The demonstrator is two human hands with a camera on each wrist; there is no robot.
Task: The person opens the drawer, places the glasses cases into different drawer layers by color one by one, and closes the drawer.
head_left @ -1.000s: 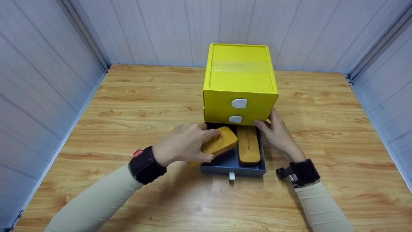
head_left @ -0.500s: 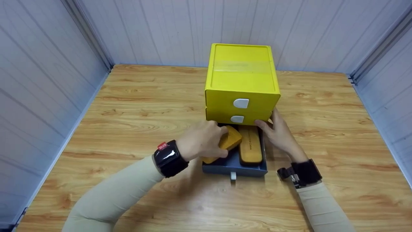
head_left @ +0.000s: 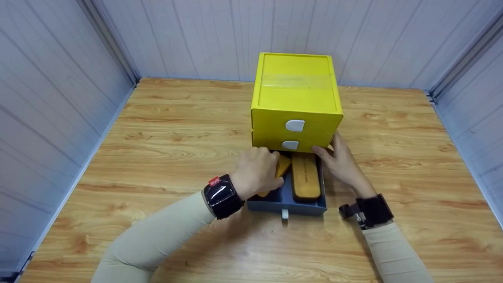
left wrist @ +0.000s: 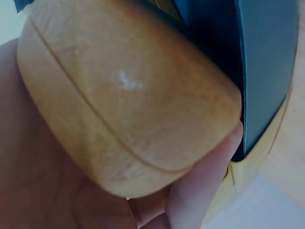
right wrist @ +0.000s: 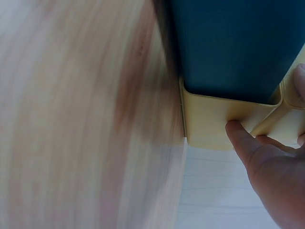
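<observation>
My left hand (head_left: 255,173) grips an orange-brown glasses case (head_left: 283,166) over the left half of a pulled-out dark blue drawer (head_left: 287,207). Close up in the left wrist view, that glasses case (left wrist: 133,105) shows a seam along its side, with palm and fingers around it. A second, similar case (head_left: 305,177) lies lengthwise in the drawer's right half. On the yellow drawer cabinet (head_left: 296,92), my right hand (head_left: 342,165) rests at the lower right corner, thumb on the front. Straight fingers touch the cabinet's side in the right wrist view.
Two white tabs, an upper one (head_left: 295,125) and a lower one (head_left: 290,145), mark the shut drawers above. A small white pull (head_left: 285,214) sits on the blue drawer's front. White panelled walls (head_left: 196,35) enclose the wooden table (head_left: 188,122) at back and sides.
My left hand has moved right and lowered the gripped case into the drawer's left half, beside the other case. The right hand stays at the cabinet's corner.
</observation>
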